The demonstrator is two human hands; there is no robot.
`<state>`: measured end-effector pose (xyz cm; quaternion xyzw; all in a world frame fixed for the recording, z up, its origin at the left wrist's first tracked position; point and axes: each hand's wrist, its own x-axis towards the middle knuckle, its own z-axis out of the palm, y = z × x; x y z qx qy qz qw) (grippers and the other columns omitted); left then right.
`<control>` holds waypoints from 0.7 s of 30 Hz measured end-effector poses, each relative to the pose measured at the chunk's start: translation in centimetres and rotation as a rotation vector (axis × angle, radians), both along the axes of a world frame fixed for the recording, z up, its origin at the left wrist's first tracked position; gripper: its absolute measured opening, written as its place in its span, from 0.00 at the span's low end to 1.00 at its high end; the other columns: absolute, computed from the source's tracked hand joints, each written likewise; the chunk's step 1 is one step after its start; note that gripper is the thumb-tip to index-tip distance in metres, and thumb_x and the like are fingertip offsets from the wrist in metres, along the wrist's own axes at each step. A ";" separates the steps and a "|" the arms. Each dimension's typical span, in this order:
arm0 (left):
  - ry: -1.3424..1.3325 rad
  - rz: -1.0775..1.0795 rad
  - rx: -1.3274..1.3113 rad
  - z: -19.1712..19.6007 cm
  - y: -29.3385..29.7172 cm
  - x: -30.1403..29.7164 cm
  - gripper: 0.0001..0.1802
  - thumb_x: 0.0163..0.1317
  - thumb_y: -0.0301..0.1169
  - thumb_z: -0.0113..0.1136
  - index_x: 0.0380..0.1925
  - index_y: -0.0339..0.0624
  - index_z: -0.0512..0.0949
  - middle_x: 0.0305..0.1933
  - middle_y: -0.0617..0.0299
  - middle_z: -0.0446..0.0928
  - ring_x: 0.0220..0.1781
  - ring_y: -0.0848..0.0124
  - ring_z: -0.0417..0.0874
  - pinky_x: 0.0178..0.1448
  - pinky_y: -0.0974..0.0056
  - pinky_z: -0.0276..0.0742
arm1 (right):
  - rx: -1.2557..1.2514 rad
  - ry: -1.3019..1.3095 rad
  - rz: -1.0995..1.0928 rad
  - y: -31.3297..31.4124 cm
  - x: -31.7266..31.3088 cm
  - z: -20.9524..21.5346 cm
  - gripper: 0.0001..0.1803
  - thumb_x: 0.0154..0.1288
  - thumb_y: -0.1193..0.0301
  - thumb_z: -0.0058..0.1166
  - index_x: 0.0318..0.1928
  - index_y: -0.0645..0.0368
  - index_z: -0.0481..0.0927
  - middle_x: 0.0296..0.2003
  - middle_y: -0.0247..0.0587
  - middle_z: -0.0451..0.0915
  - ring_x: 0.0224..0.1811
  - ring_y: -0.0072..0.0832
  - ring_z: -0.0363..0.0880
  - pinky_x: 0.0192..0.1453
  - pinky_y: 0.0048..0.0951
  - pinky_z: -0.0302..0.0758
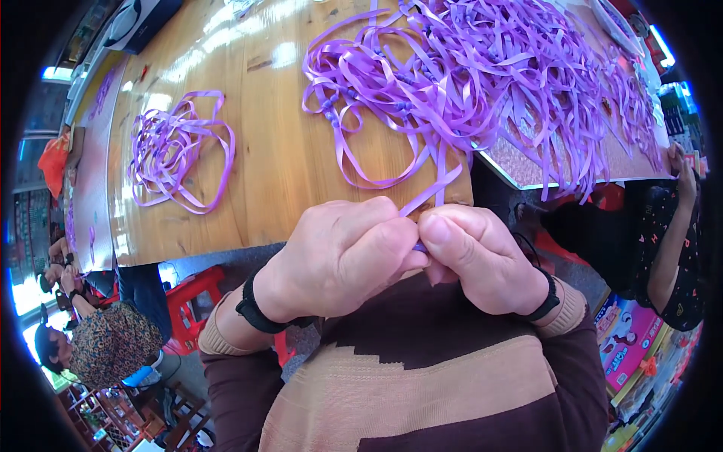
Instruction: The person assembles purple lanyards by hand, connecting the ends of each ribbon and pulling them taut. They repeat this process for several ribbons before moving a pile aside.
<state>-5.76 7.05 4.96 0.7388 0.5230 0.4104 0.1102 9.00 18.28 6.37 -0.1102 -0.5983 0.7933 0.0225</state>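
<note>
Both of my hands meet at the near edge of the wooden table, thumbs and fingers pinched together. My left hand (343, 256) is closed on a purple ribbon (423, 197), which runs up from between the hands toward the large heap. My right hand (482, 252) is closed on the same ribbon, its thumb pressed on top, right beside the left hand. A bit of purple shows between the fingertips; most of what they grip is hidden. Just beyond lies a big tangled heap of purple ribbons (512, 68), some with small darker knots.
A smaller loose coil of purple ribbon (181, 154) lies left on the wooden table (263, 113). Ribbons hang over the edge of the adjoining table (520, 177) at right. Red stools (192, 301) stand below. One person (113, 339) sits at left, another (670, 248) at right.
</note>
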 end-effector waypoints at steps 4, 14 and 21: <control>-0.207 0.040 0.048 -0.1 0.2 0.1 0.11 0.58 0.34 0.55 0.29 0.36 0.70 0.21 0.58 0.68 0.18 0.63 0.69 0.19 0.63 0.64 | 0.029 0.004 -0.010 0.0 -0.3 -0.2 0.21 0.71 0.60 0.32 0.24 0.59 0.68 0.20 0.29 0.67 0.23 0.15 0.63 0.28 0.18 0.61; -0.015 -0.018 -0.006 -0.1 -0.5 -0.9 0.08 0.55 0.29 0.57 0.28 0.37 0.68 0.19 0.57 0.65 0.18 0.62 0.68 0.21 0.62 0.64 | 0.057 -0.187 0.002 -0.4 -0.7 0.0 0.21 0.70 0.59 0.34 0.24 0.59 0.68 0.20 0.28 0.67 0.22 0.13 0.62 0.26 0.17 0.59; -0.490 0.256 0.033 1.9 -4.0 -4.5 0.12 0.66 0.35 0.43 0.43 0.41 0.70 0.28 0.67 0.68 0.22 0.78 0.67 0.24 0.72 0.63 | 0.272 -0.007 -0.086 -0.4 -1.3 0.5 0.23 0.69 0.58 0.34 0.45 0.68 0.70 0.36 0.40 0.73 0.39 0.23 0.69 0.48 0.24 0.64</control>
